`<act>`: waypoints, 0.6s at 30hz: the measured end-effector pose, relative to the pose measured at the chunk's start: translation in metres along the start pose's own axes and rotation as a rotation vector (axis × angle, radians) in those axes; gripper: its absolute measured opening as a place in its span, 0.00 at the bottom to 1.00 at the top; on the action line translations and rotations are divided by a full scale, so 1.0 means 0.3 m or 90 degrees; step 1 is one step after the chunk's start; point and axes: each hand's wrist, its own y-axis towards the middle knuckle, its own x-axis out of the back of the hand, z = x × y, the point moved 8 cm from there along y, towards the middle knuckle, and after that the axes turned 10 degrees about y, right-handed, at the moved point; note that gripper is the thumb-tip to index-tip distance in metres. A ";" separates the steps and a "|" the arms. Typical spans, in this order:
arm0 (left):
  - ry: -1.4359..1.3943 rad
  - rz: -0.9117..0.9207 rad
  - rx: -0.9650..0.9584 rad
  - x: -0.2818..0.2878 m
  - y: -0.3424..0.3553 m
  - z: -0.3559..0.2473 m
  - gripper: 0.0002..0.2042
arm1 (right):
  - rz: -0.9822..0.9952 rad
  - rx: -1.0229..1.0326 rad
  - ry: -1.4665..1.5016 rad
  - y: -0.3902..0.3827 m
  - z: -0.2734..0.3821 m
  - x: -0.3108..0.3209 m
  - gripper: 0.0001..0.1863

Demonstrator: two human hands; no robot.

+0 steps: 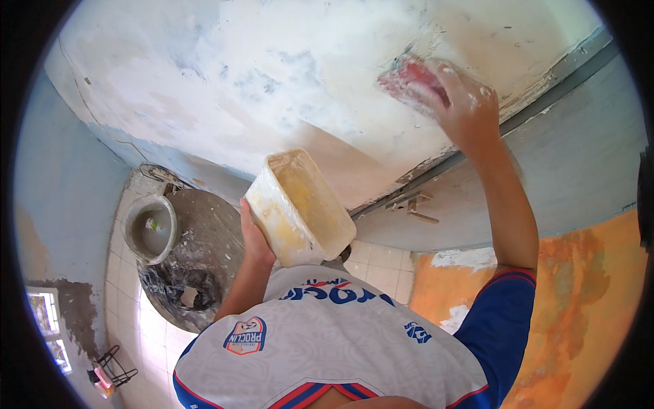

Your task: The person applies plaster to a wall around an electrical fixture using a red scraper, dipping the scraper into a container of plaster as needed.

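My left hand [255, 237] grips the side of a rectangular cream plastic tub [278, 221], held tilted in front of my chest. Its inside is coated with white and yellowish smears. Raised at the upper right, my right hand [470, 105] is closed around a red tool [413, 80] smeared with white paste. The tool is against or very near the patchy white and pale blue wall [272, 82]. Blur and paste hide its exact kind. White paste also marks my right fingers.
On a round, stained table [208, 225] at the left stand a grey basin [170, 249] and crumpled black plastic [194, 290]. A grey door [579, 129] with a handle [412, 204] is at the right, beside an orange peeling wall [572, 307]. Pale floor tiles [381, 266] lie below.
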 end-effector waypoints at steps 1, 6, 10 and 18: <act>-0.004 0.002 0.003 0.006 -0.002 -0.002 0.34 | -0.001 0.029 -0.073 0.001 0.000 -0.007 0.15; 0.009 -0.025 -0.022 0.074 -0.005 -0.014 0.34 | -0.194 -0.335 0.372 0.022 -0.110 0.156 0.16; 0.005 -0.004 -0.021 0.094 0.008 -0.012 0.33 | -0.032 0.077 -0.057 -0.018 0.033 -0.004 0.17; -0.005 0.003 -0.017 0.067 -0.006 -0.024 0.34 | -0.091 -0.045 0.052 -0.002 0.008 0.081 0.17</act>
